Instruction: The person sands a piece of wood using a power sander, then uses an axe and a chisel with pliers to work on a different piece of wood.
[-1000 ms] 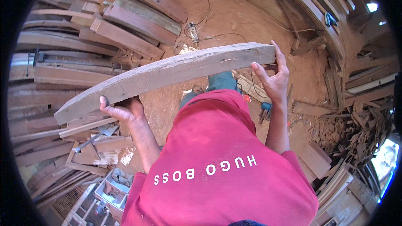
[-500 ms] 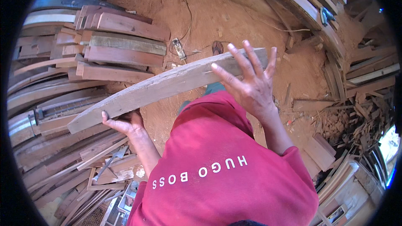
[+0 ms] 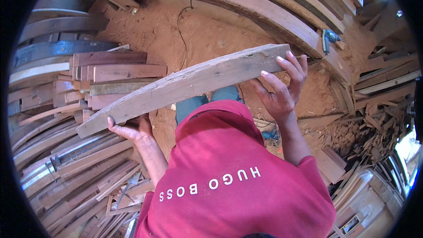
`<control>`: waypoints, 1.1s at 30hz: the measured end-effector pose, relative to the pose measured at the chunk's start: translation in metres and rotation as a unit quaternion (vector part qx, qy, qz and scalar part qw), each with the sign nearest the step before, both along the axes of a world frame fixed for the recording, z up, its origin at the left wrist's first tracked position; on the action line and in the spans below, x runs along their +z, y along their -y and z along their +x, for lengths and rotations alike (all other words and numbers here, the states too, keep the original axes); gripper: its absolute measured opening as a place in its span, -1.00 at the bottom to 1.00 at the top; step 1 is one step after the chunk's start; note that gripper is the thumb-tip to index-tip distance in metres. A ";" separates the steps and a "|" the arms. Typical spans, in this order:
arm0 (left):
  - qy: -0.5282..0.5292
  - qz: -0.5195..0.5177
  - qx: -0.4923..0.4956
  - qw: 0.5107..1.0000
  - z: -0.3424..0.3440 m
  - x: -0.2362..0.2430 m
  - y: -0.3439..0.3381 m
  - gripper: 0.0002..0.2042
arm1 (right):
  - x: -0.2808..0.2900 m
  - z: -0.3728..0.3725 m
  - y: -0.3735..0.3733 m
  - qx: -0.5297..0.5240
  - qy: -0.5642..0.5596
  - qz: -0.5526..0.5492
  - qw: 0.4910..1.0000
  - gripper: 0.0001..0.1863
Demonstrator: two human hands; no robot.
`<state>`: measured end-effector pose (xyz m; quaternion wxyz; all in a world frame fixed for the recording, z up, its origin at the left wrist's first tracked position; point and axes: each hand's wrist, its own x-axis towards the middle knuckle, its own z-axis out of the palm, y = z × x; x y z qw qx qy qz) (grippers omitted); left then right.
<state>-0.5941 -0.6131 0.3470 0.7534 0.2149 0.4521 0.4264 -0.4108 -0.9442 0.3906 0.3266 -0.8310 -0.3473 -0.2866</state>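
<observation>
- Across the middle of the view: weathered grey plank (image 3: 189,86), slightly curved, held in the air in front of the person's chest, low end at left, high end at right.
- Left hand (image 3: 131,128) is under the low end, palm up, fingers curled against the underside; fingertips are hidden behind the wood, so how far it wraps round cannot be told.
- Right hand (image 3: 282,90) is at the high end, fingers spread and hooked over the end edge, thumb along the near face; clamped on the plank.
- Red shirt (image 3: 238,180) blocks the lower centre; only a strip of green trousers (image 3: 207,103) shows under the plank.
- Stacked timber (image 3: 66,119) fills the left side, bent by the fisheye, cut off at the rim.
- Long curved beam (image 3: 246,4) runs across the top; a thin cable (image 3: 185,17) trails over the sawdust floor (image 3: 176,39).
- Small blue-green power tool (image 3: 328,39) sits on the beam at right, too small to identify.
- Scrap offcuts (image 3: 365,128) at right, details blurred.
</observation>
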 end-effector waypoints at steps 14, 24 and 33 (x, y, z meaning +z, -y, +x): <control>0.069 0.047 -0.022 0.996 0.141 -0.004 -0.054 -0.32 | -0.007 0.106 -0.031 -0.018 -0.022 -0.027 0.999 -0.56; 0.158 0.115 -0.044 0.980 0.256 -0.011 -0.171 -0.24 | -0.022 0.200 -0.143 -0.089 -0.081 -0.099 0.988 -0.41; 0.340 0.176 -0.225 0.896 0.342 0.023 -0.300 0.02 | -0.061 0.270 -0.247 -0.049 -0.036 -0.113 0.992 -0.46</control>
